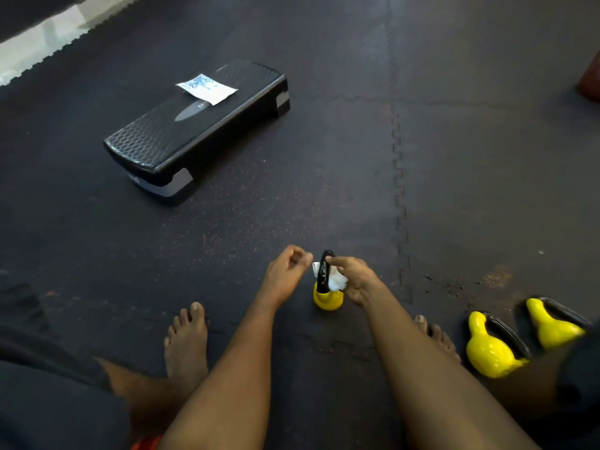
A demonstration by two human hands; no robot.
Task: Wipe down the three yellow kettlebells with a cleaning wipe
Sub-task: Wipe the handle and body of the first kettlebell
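Observation:
A small yellow kettlebell (327, 300) with a black handle stands upright on the floor between my feet. My right hand (355, 280) holds a white cleaning wipe (336, 280) pressed against the handle. My left hand (285, 271) hovers just left of the handle with its fingers curled, holding nothing. Two more yellow kettlebells lie on their sides at the lower right, one nearer (490, 350) and one farther right (552, 324).
A black aerobic step (181, 138) sits on the dark rubber mat floor ahead to the left, with a white and blue wipe packet (206, 88) on top. My bare feet (185, 345) rest on the mat. A reddish object (591, 81) lies at the right edge.

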